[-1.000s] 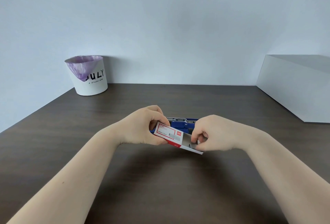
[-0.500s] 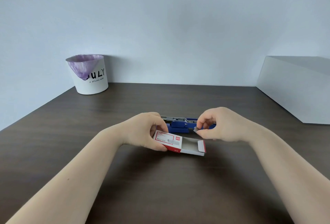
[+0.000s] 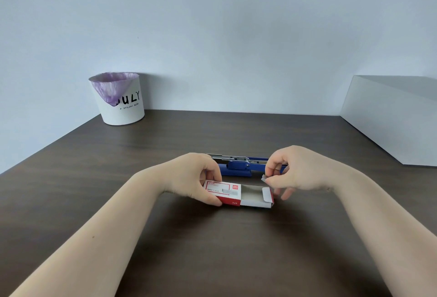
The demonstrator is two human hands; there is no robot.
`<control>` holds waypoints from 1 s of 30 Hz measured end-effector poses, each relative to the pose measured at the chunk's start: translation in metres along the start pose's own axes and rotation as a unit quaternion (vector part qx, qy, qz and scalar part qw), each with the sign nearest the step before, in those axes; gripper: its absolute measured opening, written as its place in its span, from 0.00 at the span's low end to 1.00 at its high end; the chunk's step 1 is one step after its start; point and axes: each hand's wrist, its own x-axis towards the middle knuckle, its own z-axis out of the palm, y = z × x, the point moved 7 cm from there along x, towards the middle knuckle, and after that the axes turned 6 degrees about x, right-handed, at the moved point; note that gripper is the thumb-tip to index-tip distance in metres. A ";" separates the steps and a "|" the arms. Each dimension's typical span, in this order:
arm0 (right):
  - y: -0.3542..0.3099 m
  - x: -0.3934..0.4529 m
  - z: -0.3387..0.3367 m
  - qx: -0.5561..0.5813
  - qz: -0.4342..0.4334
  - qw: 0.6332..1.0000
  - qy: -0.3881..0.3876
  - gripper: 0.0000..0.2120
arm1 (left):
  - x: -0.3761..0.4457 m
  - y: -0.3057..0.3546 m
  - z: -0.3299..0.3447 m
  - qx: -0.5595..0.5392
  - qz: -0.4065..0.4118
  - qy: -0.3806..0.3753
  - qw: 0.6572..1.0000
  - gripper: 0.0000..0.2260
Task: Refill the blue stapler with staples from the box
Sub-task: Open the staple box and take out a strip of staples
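**Staple strip out of the box, stapler lying open behind**

Dark wood-grain desk (image 3: 212,249) against a plain pale wall, nothing fancy. Working from closest to farthest:

Nearest is the staple box (image 3: 236,195), a little red-and-white cardboard sleeve with its inner tray slid out to the right. The left hand (image 3: 196,178) is pinching the sleeve end to keep it from skating around. What I can see of the tray looks pretty much bare; can't tell if more staples sit under the sleeve. It's thin card, so I'd hold it by the sides and not squeeze hard, it'll crush easily.

Just above the tray's open end, the right hand (image 3: 298,169) is gripping a small grey strip of staples (image 3: 264,177) between thumb and fingertips. My guess on handling: very light, stiff along its length but brittle, since those strips are only glued and snap if bent. Best pinched by the long sides, kept level.

Right behind both hands lies the blue stapler (image 3: 238,169), opened out flat with the metal channel facing up, partly hidden by the right hand. Seems ready for the strip to drop in, legs down.

Further back left, a white bin (image 3: 125,109) with a purple liner; can't see anything in it from here. Far right, a big white box (image 3: 390,126).
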 end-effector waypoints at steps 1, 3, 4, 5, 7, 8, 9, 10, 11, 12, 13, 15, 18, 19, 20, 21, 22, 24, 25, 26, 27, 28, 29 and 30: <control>0.000 -0.001 -0.001 0.008 0.001 1.000 -0.001 0.04 | 0.000 0.000 0.000 0.001 -0.001 -0.001 1.000 0.17; 0.000 -0.001 0.000 0.014 0.000 1.000 -0.005 0.04 | 0.001 -0.001 0.000 0.000 -0.003 -0.002 1.000 0.17; -0.001 -0.001 0.002 0.013 -0.002 1.000 -0.008 0.04 | 0.001 -0.001 0.000 -0.001 -0.003 -0.001 1.000 0.17; -0.003 -0.001 0.004 0.015 -0.005 1.000 -0.012 0.04 | 0.001 -0.001 0.000 -0.002 -0.003 0.000 1.000 0.17; -0.005 -0.001 0.008 0.024 -0.014 0.999 -0.018 0.05 | 0.001 -0.001 0.000 -0.002 -0.004 0.001 1.000 0.17; -0.006 -0.001 0.010 0.029 -0.018 0.999 -0.020 0.05 | 0.001 -0.001 0.001 -0.004 -0.005 0.000 1.000 0.17; -0.006 -0.001 0.011 0.030 -0.021 0.999 -0.021 0.04 | 0.001 -0.001 0.001 -0.007 -0.007 0.000 1.000 0.17; -0.007 0.000 0.013 0.025 -0.025 0.999 -0.021 0.04 | 0.001 0.000 0.001 -0.010 -0.009 0.000 1.000 0.16; -0.007 0.000 0.014 0.015 -0.031 0.999 -0.021 0.03 | 0.001 0.000 0.001 -0.011 -0.010 0.001 1.000 0.16; -0.008 0.001 0.015 0.004 -0.039 0.999 -0.019 0.03 | 0.000 0.001 0.002 -0.012 -0.010 0.002 1.000 0.16; -0.008 0.001 0.016 -0.002 -0.046 0.999 -0.018 0.03 | 0.000 0.001 0.002 -0.013 -0.011 0.003 1.000 0.16; -0.009 0.003 0.018 -0.004 -0.056 0.998 -0.019 0.03 | 0.001 0.002 0.003 -0.018 -0.011 0.005 1.000 0.16; -0.010 0.004 0.022 -0.002 -0.063 0.998 -0.025 0.04 | 0.001 0.004 0.004 -0.025 -0.007 0.006 1.000 0.17; -0.011 0.004 0.023 -0.001 -0.065 0.997 -0.028 0.04 | 0.001 0.005 0.004 -0.028 -0.006 0.005 1.000 0.18; -0.012 0.004 0.024 -0.001 -0.067 0.997 -0.031 0.04 | 0.001 0.006 0.004 -0.030 -0.005 0.004 1.000 0.18; -0.013 0.004 0.025 -0.002 -0.068 0.997 -0.032 0.04 | 0.001 0.007 0.004 -0.031 -0.004 0.003 1.000 0.18; -0.013 0.004 0.026 -0.002 -0.068 0.997 -0.032 0.04 | 0.002 0.007 0.004 -0.030 -0.003 0.002 1.000 0.18; -0.012 0.005 0.026 0.001 -0.067 0.997 -0.031 0.04 | 0.002 0.008 0.004 -0.027 -0.002 0.002 1.000 0.18; -0.012 0.005 0.026 0.000 -0.068 0.997 -0.031 0.04 | 0.002 0.008 0.005 -0.024 -0.002 0.002 1.000 0.18; -0.012 0.005 0.026 -0.003 -0.068 0.997 -0.030 0.03 | 0.002 0.009 0.005 -0.021 -0.002 0.002 1.000 0.19; -0.012 0.005 0.025 -0.007 -0.070 0.997 -0.029 0.03 | 0.002 0.010 0.005 -0.017 -0.001 0.002 1.000 0.19; -0.013 0.005 0.024 -0.010 -0.072 0.997 -0.023 0.03 | 0.001 0.010 0.005 -0.012 0.000 0.001 1.000 0.20; -0.013 0.006 0.021 -0.009 -0.074 0.997 -0.014 0.03 | 0.001 0.011 0.005 -0.006 0.002 0.000 1.000 0.21; -0.013 0.006 0.017 -0.007 -0.075 0.997 0.002 0.03 | 0.001 0.011 0.005 -0.004 0.002 -0.001 1.000 0.22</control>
